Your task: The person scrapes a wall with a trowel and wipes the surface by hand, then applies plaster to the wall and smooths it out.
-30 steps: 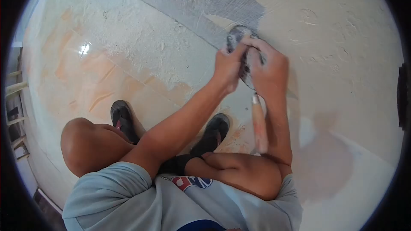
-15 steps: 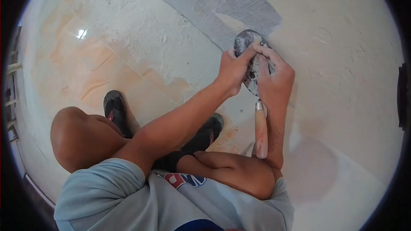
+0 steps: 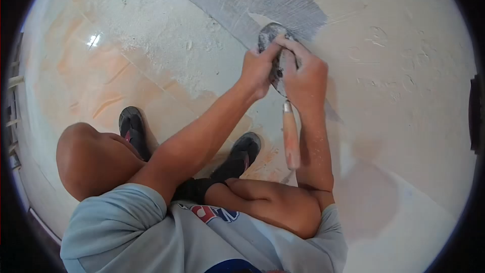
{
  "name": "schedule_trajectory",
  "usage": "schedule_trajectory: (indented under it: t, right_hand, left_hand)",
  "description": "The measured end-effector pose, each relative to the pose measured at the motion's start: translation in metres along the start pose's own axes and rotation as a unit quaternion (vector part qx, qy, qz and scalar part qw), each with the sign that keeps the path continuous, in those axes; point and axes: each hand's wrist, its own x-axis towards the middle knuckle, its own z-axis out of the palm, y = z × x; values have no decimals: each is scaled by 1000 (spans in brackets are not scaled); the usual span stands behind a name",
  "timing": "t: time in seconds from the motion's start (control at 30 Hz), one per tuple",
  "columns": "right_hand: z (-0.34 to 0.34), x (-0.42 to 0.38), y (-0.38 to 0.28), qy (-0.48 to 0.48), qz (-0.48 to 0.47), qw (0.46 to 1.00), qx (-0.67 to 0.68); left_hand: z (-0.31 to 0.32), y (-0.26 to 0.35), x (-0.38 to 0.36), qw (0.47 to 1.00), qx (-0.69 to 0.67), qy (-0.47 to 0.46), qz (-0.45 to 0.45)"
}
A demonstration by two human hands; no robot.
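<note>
A trowel (image 3: 277, 73) with a rounded, mottled dark-and-white blade and a wooden handle is between my hands, its handle pointing back towards me. My left hand (image 3: 257, 71) is closed on the left edge of the blade. On the other side, my right hand (image 3: 309, 78) grips the blade with bent fingers, and the fingertips of both hands meet over it. Whitish dust coats my fingers. The wooden handle hangs free beside my right forearm. Part of the blade is hidden under the fingers.
Beyond the blade lies a grey streaked patch (image 3: 242, 0) on the pale floor (image 3: 384, 121). Whitish powder (image 3: 161, 40) and orange stains (image 3: 108, 71) spread to the left. My dark shoes (image 3: 132, 126) stand below. Slatted objects (image 3: 14, 116) line the far left edge.
Both hands and the trowel have moved left and slightly up in view. The hold on the blade looks the same.
</note>
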Motion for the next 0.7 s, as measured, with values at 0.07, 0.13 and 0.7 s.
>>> schedule_trajectory:
  t: [0.07,0.13,0.7]
  right_hand:
    - [-7,-10,5,78,-60,994,55]
    - [-10,-9,0,86,-41,994,53]
    - [-5,-11,2,62,-31,997,43]
  left_hand:
    - [3,-4,-2,998,62,8,-2]
    - [5,-3,-2,999,48,6,3]
    - [7,-2,-4,999,36,32,11]
